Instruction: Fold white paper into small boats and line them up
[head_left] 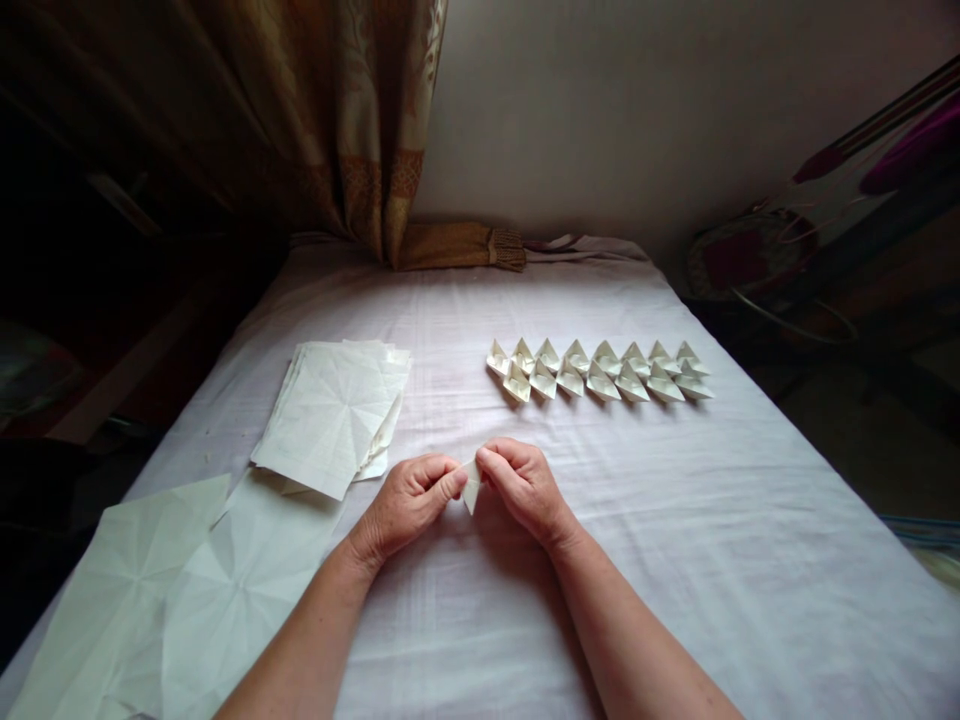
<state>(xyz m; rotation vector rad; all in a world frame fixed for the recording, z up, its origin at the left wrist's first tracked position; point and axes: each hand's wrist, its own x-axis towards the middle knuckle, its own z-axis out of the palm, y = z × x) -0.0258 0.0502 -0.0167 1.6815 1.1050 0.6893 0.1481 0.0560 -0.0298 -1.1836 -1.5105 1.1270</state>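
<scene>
Between my two hands is a small folded piece of white paper (pixel 471 491), its pointed end hanging downward. My left hand (pixel 417 500) pinches its left side between thumb and fingers. From the other side, my right hand (pixel 523 487) grips the upper right part, also with thumb and curled fingers. The fingers hide part of the folds. Beyond my right hand stand two rows of small folded paper boats (pixel 602 382), set close together. A stack of creased paper sheets (pixel 330 415) lies beyond my left hand.
Larger creased sheets (pixel 127 580) spread out at the lower left, partly under my left forearm. Everything rests on a pale cloth-covered surface (pixel 675 560). A gold-brown curtain (pixel 375 130) hangs down to its far edge, against a wall (pixel 600 120).
</scene>
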